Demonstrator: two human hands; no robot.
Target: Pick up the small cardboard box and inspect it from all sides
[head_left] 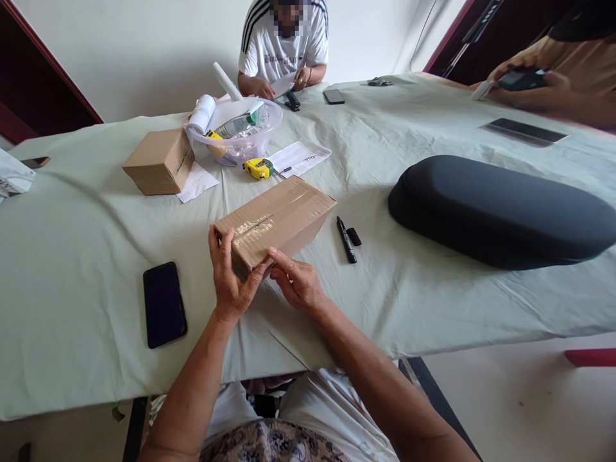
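At near-left end of cardboard box (286,215): your left hand (231,282) holds on, spread across short end, thumb by near corner. Your right hand (301,282) meets same corner, index finger on top edge, others curled; can't tell if gripping. Box lies straight ahead, long axis slanting away to far right, right hand nearer its long side. Out past that side, marker (346,240); beyond box, yellow tape measure (258,169).

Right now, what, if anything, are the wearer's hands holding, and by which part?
A cardboard box: the left hand grips its near end; the right hand touches its near corner.
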